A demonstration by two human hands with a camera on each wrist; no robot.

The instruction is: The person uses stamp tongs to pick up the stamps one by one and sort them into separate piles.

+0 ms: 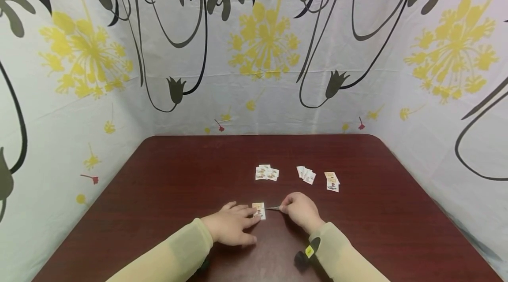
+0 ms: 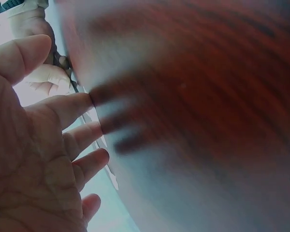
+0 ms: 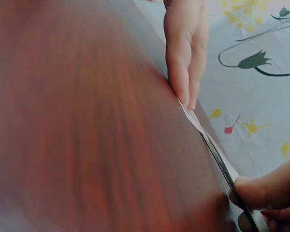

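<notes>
A small printed card (image 1: 259, 206) lies near the middle of the table, and in the right wrist view it shows as a thin white edge (image 3: 189, 115). My left hand (image 1: 232, 225) lies flat with spread fingers, its fingertips holding the card down from the left. From the right, my right hand (image 1: 300, 211) pinches slim metallic tweezers (image 1: 273, 208) between thumb and finger. Their tip points left and meets the card's right edge. In the right wrist view the tweezers (image 3: 219, 159) run low along the tabletop, and the thumb (image 3: 261, 191) presses on their near end.
Beyond the hands, three small groups of printed cards lie on the dark red table (image 1: 190, 172): a left group (image 1: 262, 173), a middle one (image 1: 307, 176) and a right one (image 1: 332, 184). A flower-patterned cloth (image 1: 238, 110) hangs around the table's back and sides.
</notes>
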